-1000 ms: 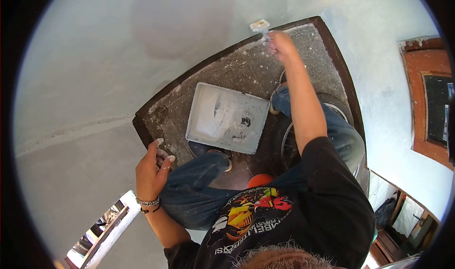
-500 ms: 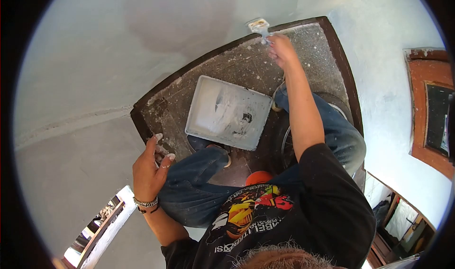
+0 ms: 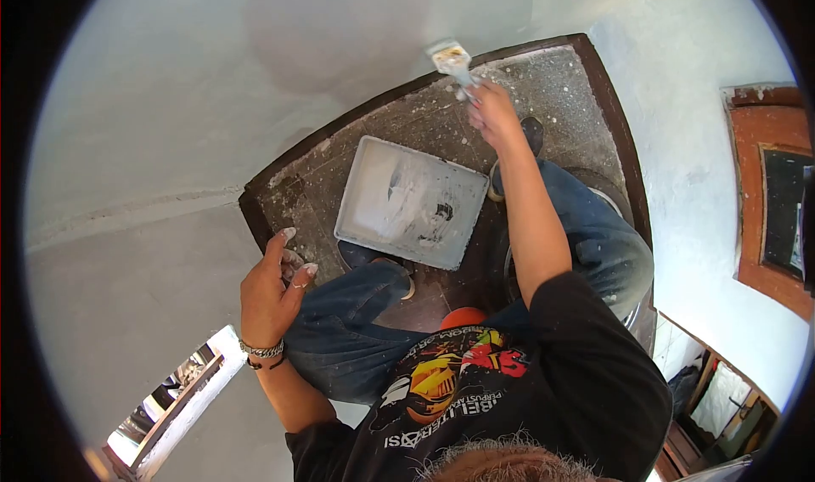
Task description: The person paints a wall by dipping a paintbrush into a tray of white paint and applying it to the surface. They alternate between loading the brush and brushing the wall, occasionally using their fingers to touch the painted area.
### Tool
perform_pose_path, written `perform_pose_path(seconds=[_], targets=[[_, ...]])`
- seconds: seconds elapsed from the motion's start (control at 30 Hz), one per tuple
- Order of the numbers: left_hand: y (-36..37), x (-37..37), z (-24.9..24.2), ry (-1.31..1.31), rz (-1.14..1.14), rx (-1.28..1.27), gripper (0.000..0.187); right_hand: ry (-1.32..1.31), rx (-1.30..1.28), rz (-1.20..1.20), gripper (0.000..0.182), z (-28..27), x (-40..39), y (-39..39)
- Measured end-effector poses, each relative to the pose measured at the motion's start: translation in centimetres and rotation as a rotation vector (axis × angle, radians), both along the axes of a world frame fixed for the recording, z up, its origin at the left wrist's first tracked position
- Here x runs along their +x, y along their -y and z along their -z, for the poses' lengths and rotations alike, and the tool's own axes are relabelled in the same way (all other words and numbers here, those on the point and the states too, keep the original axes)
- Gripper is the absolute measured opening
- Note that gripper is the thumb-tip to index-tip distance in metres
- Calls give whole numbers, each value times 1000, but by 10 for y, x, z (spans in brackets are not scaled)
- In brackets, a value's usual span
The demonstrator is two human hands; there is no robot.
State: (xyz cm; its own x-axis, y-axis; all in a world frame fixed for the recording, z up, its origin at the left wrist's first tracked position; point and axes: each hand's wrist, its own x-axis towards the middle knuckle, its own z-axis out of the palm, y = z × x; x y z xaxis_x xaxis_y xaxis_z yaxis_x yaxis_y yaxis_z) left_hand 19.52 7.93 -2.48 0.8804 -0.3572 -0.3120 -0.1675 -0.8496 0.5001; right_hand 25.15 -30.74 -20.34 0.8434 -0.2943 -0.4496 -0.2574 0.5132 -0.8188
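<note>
My right hand [image 3: 495,112] is closed round the handle of a paintbrush [image 3: 452,57], stretched out to the wall. The brush head, whitish with a yellow-brown patch, overlaps the wall just above its dark bottom edge. Over by my left knee, my left hand [image 3: 273,293] has thumb and forefinger apart and the other fingers partly curled, with nothing seen in it. White paint coats its fingertips. A grey paint tray [image 3: 475,219] lies on the floor between the hands, with white paint [image 3: 378,189] on its left side and dark worn patches on its right.
The pale wall [image 3: 170,100] curves across the top, bordered by a dark skirting strip [image 3: 340,127]. Paint specks dot the dark floor [image 3: 552,83]. Something orange [image 3: 463,317] shows between my legs. A brown wooden frame [image 3: 751,193] is set in the right wall.
My right hand has moved left and slightly down with the paintbrush, along the bottom of the wall. My left hand and the tray stay nearly in place.
</note>
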Motion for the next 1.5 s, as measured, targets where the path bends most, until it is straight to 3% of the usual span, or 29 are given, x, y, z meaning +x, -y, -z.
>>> perform_pose_path(seconds=[0.13, 0.27, 0.43, 0.63, 0.7, 0.77, 0.87, 1.0, 1.17, 1.23, 1.37, 1.5], targets=[[1, -1, -1, 5, 9, 8, 55, -178, 47, 28, 7, 38, -26, -6], [-2, -1, 1, 22, 20, 19, 55, -186, 103, -40, 8, 78, 12, -30], [6, 4, -3, -21, 18, -6, 54, -70, -5, -94, 10, -3, 21, -51], [31, 11, -11, 40, 146, -117, 51, 164, 4, -35, 19, -118, -135, -50], [31, 7, -6, 34, 183, -187, 51, 187, -241, -22, 28, -152, -192, -35], [30, -1, -3, 57, 199, -200, 50, 183, -1047, 92, 28, -186, -241, -5], [31, -13, 2, 64, 228, -204, 48, -51, -1197, 163, 29, -218, -310, 64], [23, -20, 8, 97, 220, -149, 45, -331, -1003, 139, 36, -130, -372, 164], [2, -2, 42, 99, 174, -103, 41, -433, -1172, 278, 28, 35, -422, 175], [2, -8, 37, 133, 135, -46, 40, -389, -1240, 322, 24, 42, -419, 156], [12, -11, 24, 181, 244, -75, 40, -336, -969, 409, 25, 51, -400, 138], [17, -21, -1, 172, 188, -172, 39, -309, -1020, 353, 28, 55, -391, 139]])
